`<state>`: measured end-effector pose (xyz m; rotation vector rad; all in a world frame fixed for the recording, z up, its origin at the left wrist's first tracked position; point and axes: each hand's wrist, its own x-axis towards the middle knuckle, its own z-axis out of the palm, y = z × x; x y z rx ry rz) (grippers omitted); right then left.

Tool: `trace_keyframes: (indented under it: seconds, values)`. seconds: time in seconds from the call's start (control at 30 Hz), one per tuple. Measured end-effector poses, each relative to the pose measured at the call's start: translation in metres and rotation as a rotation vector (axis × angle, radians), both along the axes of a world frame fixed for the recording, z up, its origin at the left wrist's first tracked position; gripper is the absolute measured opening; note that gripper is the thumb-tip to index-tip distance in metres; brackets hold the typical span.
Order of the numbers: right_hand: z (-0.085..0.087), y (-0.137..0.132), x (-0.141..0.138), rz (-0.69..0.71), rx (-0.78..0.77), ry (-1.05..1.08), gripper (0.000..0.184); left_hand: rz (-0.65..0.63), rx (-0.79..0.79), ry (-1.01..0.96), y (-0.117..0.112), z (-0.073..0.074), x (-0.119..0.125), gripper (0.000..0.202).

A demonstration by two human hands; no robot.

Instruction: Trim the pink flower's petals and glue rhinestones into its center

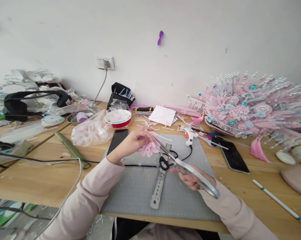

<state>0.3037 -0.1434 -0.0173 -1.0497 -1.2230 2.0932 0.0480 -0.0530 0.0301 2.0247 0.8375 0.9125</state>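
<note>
A flat grey cutting mat (130, 196) is lying on the wooden table (43, 186), bearing a straight steel ruler (157, 191); a pink petalled flower (149, 149) is hanging above, left of the ruler. Farther off, to the left, a round red-and-white tub (118, 125) is standing. Right, a rectangular black phone (234, 156) is lying nearer than a pink beaded ornament (240, 108).

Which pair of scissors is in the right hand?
The larger white-and-grey scissors; the black-handled scissors lie on the ruler, unheld.

Left fingers (143, 134) pinched, right fingers (188, 180) curled
</note>
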Motion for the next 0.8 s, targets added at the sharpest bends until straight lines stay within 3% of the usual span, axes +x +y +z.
trace_keyframes:
  seconds: [0.43, 0.63, 0.8]
  values:
    - [-0.0025, 0.0026, 0.0008, 0.003, -0.079, 0.013, 0.036, 0.000, -0.001, 0.006, 0.0004, -0.0007, -0.0004, 0.017]
    - [-0.0004, -0.0023, 0.0008, -0.022, 0.066, -0.033, 0.042, -0.005, -0.004, 0.018, -0.0005, -0.0008, 0.0006, 0.017]
    - [-0.0091, 0.0044, 0.0040, 0.075, 0.024, 0.017, 0.048, -0.015, -0.025, 0.013, -0.0011, -0.0001, 0.0006, 0.018]
